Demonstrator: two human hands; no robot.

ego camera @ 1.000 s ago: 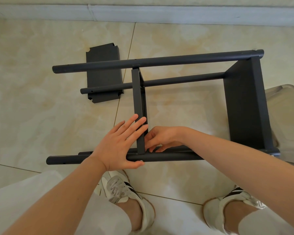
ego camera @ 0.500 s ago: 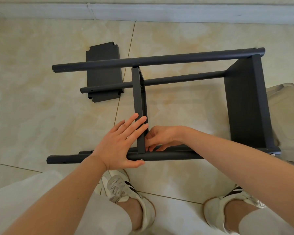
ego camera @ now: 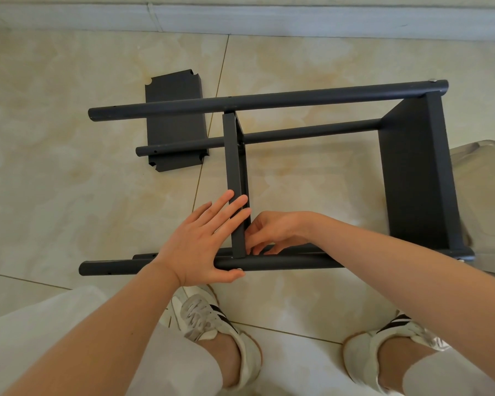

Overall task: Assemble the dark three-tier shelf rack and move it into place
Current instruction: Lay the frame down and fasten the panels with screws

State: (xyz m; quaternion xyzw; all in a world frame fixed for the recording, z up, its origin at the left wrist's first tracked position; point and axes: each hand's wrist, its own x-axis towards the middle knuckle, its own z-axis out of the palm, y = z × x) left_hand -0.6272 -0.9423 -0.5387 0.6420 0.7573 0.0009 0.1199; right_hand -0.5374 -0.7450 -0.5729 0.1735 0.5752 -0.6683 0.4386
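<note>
Dark rack on its side on the floor, straight ahead of the feet, four round poles running left to right. At the right, an end shelf fixed across the poles; near the centre, a middle shelf on edge between the far pole and the near pole. Left grip released, fingers straight and flat against the left face of the middle shelf, thumb along the near pole beside a small silver screw head. Right grip curled into the corner of middle shelf and near pole, fingertips tucked in; cannot tell whether pinching anything. Beyond the rack's left end, a loose shelf panel flat on the floor, partly under two poles. Glossy cream tiles with thin grout lines, pale baseboard along the far wall. Just beside the rack's right end, a translucent grey seat. Nearest, white trousers and white shoes with dark stripes.
</note>
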